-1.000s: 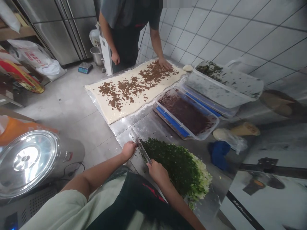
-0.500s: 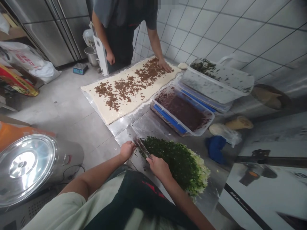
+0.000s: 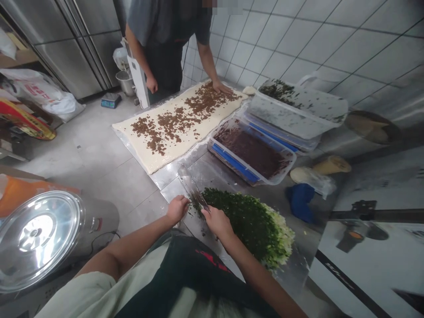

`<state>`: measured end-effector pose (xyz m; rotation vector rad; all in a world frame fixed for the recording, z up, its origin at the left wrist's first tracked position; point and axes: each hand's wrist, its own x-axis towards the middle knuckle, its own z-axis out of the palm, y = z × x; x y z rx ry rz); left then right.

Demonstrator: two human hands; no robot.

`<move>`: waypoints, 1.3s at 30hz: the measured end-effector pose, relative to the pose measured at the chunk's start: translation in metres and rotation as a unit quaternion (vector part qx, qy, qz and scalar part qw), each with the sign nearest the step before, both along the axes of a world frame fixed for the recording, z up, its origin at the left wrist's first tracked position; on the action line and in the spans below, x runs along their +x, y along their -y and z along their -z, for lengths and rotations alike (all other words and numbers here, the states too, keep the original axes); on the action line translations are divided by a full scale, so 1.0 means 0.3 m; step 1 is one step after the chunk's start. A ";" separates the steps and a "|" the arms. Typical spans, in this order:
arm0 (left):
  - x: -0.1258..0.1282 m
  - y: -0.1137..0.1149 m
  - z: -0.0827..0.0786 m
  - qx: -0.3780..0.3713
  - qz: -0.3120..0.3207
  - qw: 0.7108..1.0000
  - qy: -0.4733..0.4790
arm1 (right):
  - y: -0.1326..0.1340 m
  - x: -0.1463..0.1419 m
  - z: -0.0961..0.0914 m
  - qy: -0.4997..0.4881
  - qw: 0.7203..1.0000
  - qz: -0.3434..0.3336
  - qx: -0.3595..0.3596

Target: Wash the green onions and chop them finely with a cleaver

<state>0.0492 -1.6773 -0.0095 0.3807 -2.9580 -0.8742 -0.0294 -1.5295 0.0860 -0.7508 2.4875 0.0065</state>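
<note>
My right hand (image 3: 217,221) is closed around the handle of a broad-bladed knife (image 3: 192,186), whose blade points away and to the left. The blade stands along the left end of a heap of chopped greens (image 3: 245,221), dark green turning pale at its right side. Left of the blade, my left hand (image 3: 178,210) has its fingers curled together beside a few green scraps. Whether those fingers hold anything is hidden.
A co-worker's hand (image 3: 222,87) rests on a dough sheet (image 3: 172,157) strewn with brown crumbly filling (image 3: 172,123). Right of it stand a tub of dark paste (image 3: 255,150) and a clear tub with greens (image 3: 294,119). A blue cloth (image 3: 300,201) lies farther right.
The knife blade has swung slightly to the right and away from my left hand. The co-worker's hand has slid a little along the filling. The whole view has shifted slightly.
</note>
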 end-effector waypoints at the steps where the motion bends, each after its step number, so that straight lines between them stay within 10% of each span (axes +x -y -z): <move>1: 0.008 0.009 0.001 0.005 -0.013 1.000 -0.005 | -0.019 0.008 -0.001 -0.001 1.000 -0.003 -0.003; 16: -0.011 -0.055 0.010 -0.046 0.046 0.994 0.086 | 0.013 0.044 0.028 -0.011 1.000 -0.009 -0.001; 31: -0.013 0.030 0.005 -0.024 -0.048 0.997 0.047 | -0.123 0.085 0.011 -0.010 1.000 0.007 0.008; 39: -0.008 -0.008 0.015 -0.081 0.050 0.990 0.101 | -0.045 0.086 0.056 0.051 0.998 0.044 -0.016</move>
